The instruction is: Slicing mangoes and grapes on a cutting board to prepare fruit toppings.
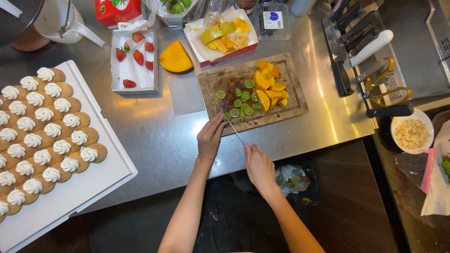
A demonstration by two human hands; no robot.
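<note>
My right hand (258, 167) grips the handle of a knife (228, 123) whose thin blade reaches up-left onto a wooden cutting board (294, 100). My left hand (209, 137) rests at the board's near-left corner, fingertips by a green grape half (227, 116) under the blade. Several halved green grapes (243, 99) lie in the board's middle. Orange mango chunks (268, 86) are piled to their right.
A white tray (93, 187) of cream-topped cookies (44, 136) fills the left. Behind the board: a strawberry box (135, 61), a mango half (175, 57), a tray of mango peel (224, 35). Knives and scissors (370, 51) lie at right, beside a bowl of nuts (411, 133).
</note>
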